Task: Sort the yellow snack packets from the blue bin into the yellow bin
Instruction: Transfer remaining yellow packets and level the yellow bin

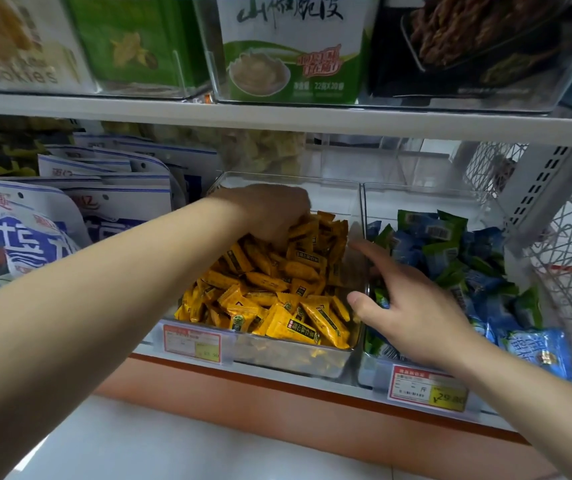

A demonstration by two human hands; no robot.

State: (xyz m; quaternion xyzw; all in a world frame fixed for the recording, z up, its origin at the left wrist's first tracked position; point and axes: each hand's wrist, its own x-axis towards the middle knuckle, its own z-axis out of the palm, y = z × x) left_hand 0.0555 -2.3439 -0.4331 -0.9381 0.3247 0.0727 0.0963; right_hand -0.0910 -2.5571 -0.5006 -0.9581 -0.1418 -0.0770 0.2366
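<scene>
We see the left hand (270, 211) knuckles-up in the clear left bin (288, 355), fingers curled down into the pile of yellow packets (270, 292) near its back wall, so we can't tell if it grips any. Right hand (412, 306) is spread wide, holding nothing: thumb at the wall between the bins, fingers over the blue and green packets (450, 247) in the right bin (374, 372)

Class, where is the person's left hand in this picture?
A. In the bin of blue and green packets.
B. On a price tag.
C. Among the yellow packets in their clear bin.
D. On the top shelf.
C: the left hand reaches down into the yellow packets heaped at the back of the clear bin.
</scene>
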